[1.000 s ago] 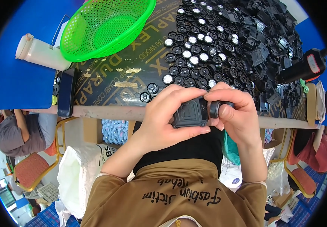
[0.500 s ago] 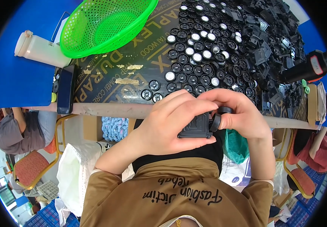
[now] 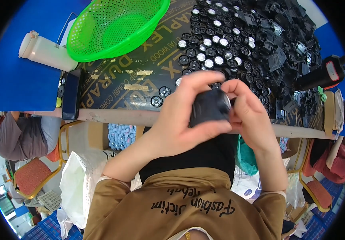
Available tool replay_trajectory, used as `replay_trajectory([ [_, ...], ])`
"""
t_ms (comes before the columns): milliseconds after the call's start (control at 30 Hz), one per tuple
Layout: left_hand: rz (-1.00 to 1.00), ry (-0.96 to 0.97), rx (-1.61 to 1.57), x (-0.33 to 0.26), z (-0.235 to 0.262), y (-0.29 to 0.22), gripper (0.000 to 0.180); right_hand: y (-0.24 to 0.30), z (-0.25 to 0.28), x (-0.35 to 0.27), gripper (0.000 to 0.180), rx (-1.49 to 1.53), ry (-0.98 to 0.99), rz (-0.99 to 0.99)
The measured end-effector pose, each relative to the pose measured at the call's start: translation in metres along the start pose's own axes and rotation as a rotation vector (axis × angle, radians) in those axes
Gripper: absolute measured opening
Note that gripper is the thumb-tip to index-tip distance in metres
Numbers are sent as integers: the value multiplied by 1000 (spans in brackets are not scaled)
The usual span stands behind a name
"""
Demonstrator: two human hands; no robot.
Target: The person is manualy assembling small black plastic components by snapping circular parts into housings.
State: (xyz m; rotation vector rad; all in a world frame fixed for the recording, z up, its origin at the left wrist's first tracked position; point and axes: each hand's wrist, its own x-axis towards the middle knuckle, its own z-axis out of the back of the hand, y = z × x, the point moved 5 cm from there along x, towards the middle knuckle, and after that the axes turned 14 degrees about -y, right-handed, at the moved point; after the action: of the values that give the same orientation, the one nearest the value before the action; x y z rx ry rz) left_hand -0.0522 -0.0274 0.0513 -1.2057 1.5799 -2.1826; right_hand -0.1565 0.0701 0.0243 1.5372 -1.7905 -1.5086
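Note:
Both of my hands meet at the table's near edge around one black plastic part (image 3: 209, 107). My left hand (image 3: 180, 120) wraps it from the left and below, thumb under it. From the right, my right hand (image 3: 247, 112) pinches it with fingers curled over its top edge. Most of the part is hidden by fingers. Just beyond my hands lie several small black wheels with white centres (image 3: 204, 52), and a big heap of black plastic parts (image 3: 276, 44) fills the table's right side.
A green mesh basket (image 3: 116, 26) stands at the back left on a dark printed board (image 3: 140, 76). A white bottle (image 3: 46, 52) and a dark phone (image 3: 71, 94) lie at the left. A black and red tool (image 3: 320, 76) rests at the right. Another person (image 3: 16, 136) sits at the left.
My hands have lifted the black part slightly up and toward the table, and turned it; the fingers of both hands now close more tightly over it.

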Motion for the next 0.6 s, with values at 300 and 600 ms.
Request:
replay_trajectory([
  [300,943,-284,-1293,0,-21,40,34,16,8,-21,23,-274,-342,648],
  [600,948,-373,-1385,2,-41,18,33,25,-37,-39,25,-1000,-415,1358],
])
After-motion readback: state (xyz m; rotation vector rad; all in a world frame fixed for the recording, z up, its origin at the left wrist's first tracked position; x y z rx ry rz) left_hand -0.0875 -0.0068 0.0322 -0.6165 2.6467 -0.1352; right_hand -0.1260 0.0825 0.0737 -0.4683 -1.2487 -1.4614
